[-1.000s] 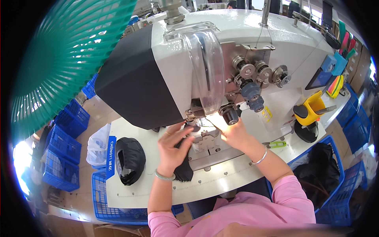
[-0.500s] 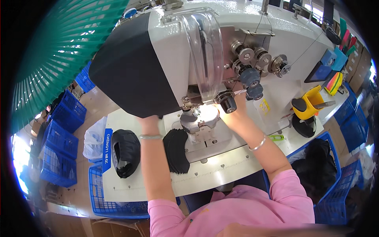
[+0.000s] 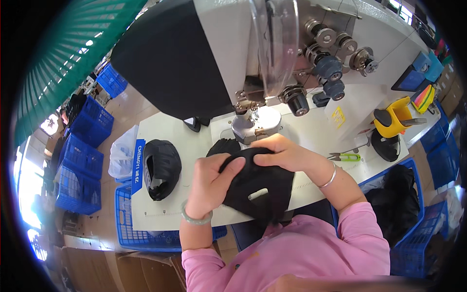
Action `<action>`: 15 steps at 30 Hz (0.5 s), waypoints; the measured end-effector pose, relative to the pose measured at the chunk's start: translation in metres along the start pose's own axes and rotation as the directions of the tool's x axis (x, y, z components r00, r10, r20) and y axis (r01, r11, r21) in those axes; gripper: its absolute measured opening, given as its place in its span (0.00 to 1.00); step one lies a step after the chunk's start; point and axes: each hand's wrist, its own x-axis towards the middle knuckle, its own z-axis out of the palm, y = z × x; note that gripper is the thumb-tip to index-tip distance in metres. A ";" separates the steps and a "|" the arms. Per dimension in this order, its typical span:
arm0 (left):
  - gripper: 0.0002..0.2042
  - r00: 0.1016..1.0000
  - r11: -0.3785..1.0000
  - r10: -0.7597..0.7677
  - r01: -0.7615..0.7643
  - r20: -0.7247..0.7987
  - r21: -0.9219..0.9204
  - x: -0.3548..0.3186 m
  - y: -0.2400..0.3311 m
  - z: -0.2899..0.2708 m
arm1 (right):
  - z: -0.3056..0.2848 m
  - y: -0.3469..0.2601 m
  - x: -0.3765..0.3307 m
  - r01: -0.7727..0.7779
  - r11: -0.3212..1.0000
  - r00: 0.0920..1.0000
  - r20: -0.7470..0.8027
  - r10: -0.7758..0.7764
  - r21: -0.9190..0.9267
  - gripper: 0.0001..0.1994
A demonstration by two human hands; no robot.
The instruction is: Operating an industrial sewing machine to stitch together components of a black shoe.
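Note:
Between both hands, in front of the sewing machine (image 3: 224, 44), a limp black fabric piece (image 3: 277, 187) hangs down toward my body, with a small slot-like gap in it. My left hand (image 3: 211, 180) pinches its upper left edge, thumb on top. Along the upper right edge my right hand (image 3: 284, 155) grips it, fingers curled under and partly hidden. The machine's lit rounded work post (image 3: 262, 125) stands just beyond the fabric. Partly behind my left hand lies a stack of black cut pieces (image 3: 224, 146). A rounded black sewn piece (image 3: 163, 170) rests on the table at the left.
Green-handled thread snips (image 3: 349, 157) lie right of my right hand. A yellow holder (image 3: 396, 119) stands farther right. Blue crates (image 3: 80, 160) line the floor at left; another blue crate with black material (image 3: 396, 199) sits at right. A green fan guard (image 3: 58, 63) fills the upper left.
Both hands have come back from behind the machine head toward my body, now holding the black fabric piece before the work post. The view has shifted, and the machine appears higher.

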 end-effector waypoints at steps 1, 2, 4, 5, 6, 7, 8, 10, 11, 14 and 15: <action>0.16 0.996 0.990 -0.052 0.062 0.079 -0.123 0.001 -0.012 0.004 | -0.003 0.006 -0.003 -0.096 0.994 0.994 0.065 0.093 0.044 0.12; 0.16 0.992 0.974 -0.062 0.084 0.110 -0.212 0.002 -0.019 0.008 | 0.001 0.013 -0.007 -0.032 0.990 0.999 0.031 0.028 0.135 0.14; 0.16 0.987 0.946 -0.067 0.108 0.143 -0.305 0.004 -0.025 0.015 | 0.006 0.016 -0.014 -0.058 0.976 0.998 0.008 0.058 0.211 0.15; 0.16 0.985 0.909 -0.046 0.109 0.163 -0.402 0.004 -0.025 0.017 | 0.008 0.018 -0.016 -0.076 0.954 0.996 -0.015 0.084 0.289 0.16; 0.16 0.983 0.863 -0.021 0.110 0.182 -0.493 0.004 -0.026 0.019 | 0.007 0.026 -0.019 -0.079 0.955 0.996 -0.013 0.086 0.285 0.16; 0.16 0.983 0.861 -0.018 0.108 0.183 -0.497 0.005 -0.029 0.021 | 0.005 0.036 -0.022 -0.047 0.958 0.997 -0.039 0.060 0.282 0.18; 0.16 0.980 0.833 -0.012 0.118 0.196 -0.541 0.005 -0.033 0.024 | 0.005 0.044 -0.024 -0.014 0.961 0.997 -0.065 0.034 0.277 0.21; 0.15 0.977 0.798 -0.006 0.132 0.212 -0.587 0.005 -0.036 0.027 | 0.009 0.050 -0.028 -0.023 0.951 0.991 -0.117 0.062 0.308 0.21; 0.15 0.972 0.762 -0.034 0.176 0.232 -0.623 0.005 -0.036 0.029 | 0.011 0.051 -0.029 -0.024 0.940 0.982 -0.167 0.086 0.341 0.22; 0.13 0.958 0.683 -0.074 0.250 0.275 -0.686 0.005 -0.038 0.031 | 0.019 0.040 -0.028 -0.021 0.942 0.963 -0.247 0.109 0.336 0.21; 0.11 0.951 0.643 -0.082 0.280 0.300 -0.713 0.005 -0.039 0.031 | 0.022 0.035 -0.027 -0.023 0.941 0.963 -0.246 0.111 0.337 0.21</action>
